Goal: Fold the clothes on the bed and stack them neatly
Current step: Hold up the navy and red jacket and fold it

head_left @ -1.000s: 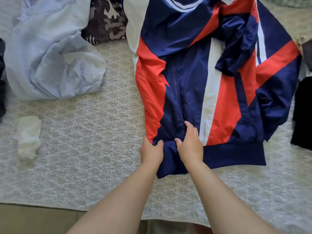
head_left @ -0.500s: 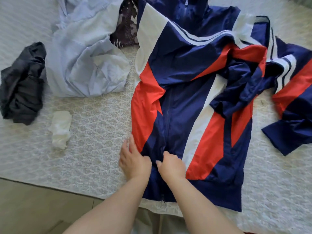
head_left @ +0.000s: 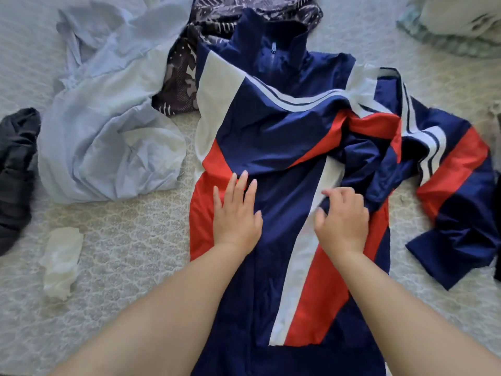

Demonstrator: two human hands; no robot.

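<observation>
Track jacket (head_left: 273, 147) on bed (head_left: 130, 240): left hand (head_left: 236, 213), now flat, presses it; right hand (head_left: 342, 221) pinches navy sleeve; both have moved up from the hem.

A pale bedspread (head_left: 130, 240) with a lace-like pattern fills the view, softly lit

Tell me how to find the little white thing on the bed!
Start at the big navy, red and white jacket spread on the bed, then look left past the crumpled pale blue shirt. Below that shirt, near the bed's front edge, lies a small white bundle. It is the only white item there, far smaller than the dark garment at the left edge.
</observation>
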